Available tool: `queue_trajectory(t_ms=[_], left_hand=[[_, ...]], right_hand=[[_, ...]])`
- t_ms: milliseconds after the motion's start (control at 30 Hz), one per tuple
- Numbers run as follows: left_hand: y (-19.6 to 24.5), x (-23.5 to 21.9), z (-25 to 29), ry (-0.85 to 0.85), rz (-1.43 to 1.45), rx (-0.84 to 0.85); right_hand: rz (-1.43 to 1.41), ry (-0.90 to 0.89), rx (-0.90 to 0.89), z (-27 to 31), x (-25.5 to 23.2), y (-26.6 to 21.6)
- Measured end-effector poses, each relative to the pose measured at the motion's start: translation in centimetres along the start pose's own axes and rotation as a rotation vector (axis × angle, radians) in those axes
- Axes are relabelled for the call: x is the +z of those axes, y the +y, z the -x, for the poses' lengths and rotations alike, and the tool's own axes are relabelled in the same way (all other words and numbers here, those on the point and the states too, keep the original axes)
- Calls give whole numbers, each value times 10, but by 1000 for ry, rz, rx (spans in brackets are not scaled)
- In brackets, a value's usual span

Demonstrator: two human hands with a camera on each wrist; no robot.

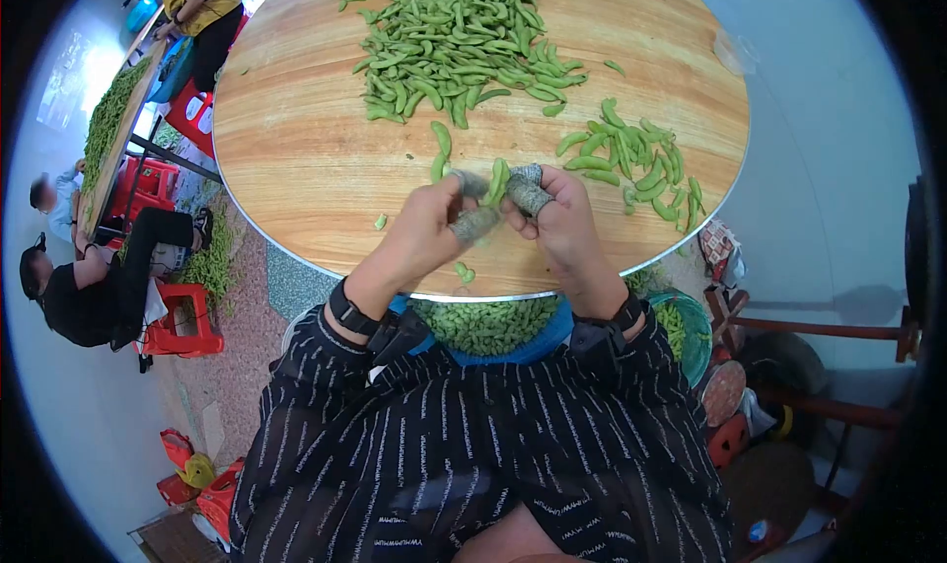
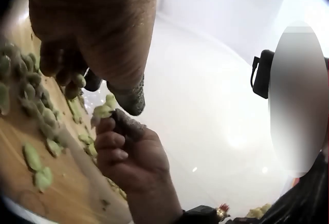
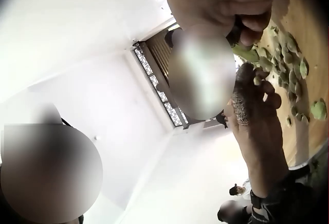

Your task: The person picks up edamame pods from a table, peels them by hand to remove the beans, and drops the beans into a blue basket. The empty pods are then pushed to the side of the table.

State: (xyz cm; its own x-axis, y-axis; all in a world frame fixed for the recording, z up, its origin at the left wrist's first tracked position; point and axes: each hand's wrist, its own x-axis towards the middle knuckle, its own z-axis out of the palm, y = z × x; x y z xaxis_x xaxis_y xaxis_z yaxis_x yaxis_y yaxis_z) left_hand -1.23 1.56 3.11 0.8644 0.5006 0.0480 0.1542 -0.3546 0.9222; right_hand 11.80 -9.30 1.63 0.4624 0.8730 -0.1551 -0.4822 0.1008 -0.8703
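Grey wrappings cover the thumb and a finger of both hands, which meet over the front of the round wooden table (image 1: pixel 316 168). Between them is a green soybean pod (image 1: pixel 497 180). My left hand (image 1: pixel 422 225) pinches it from one side, its wrapped thumb low beside the pod. From the other side my right hand (image 1: pixel 564 223) grips it with curled fingers. In the left wrist view, the pod (image 2: pixel 104 111) shows at the right hand's fingertips. Just left of the hands lie loose pods (image 1: pixel 440 150), and a small pod (image 1: pixel 464 272) sits near the front edge.
A large heap of pods (image 1: pixel 454 40) covers the far middle of the table, with a smaller group (image 1: pixel 631 153) at right. Below the edge stand a blue-rimmed basin of beans (image 1: pixel 483 326) and a green basket (image 1: pixel 695 336). Other people sit around another table at left.
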Motion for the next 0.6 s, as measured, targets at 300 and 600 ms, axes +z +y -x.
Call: queue_trajectory(t_ms=[300, 600], left_hand=[[-3, -17, 21, 126, -386, 467], [-60, -53, 65, 371, -283, 74]], right_hand=[[640, 302, -399, -7, -72, -28], [885, 189, -444, 31, -63, -22]])
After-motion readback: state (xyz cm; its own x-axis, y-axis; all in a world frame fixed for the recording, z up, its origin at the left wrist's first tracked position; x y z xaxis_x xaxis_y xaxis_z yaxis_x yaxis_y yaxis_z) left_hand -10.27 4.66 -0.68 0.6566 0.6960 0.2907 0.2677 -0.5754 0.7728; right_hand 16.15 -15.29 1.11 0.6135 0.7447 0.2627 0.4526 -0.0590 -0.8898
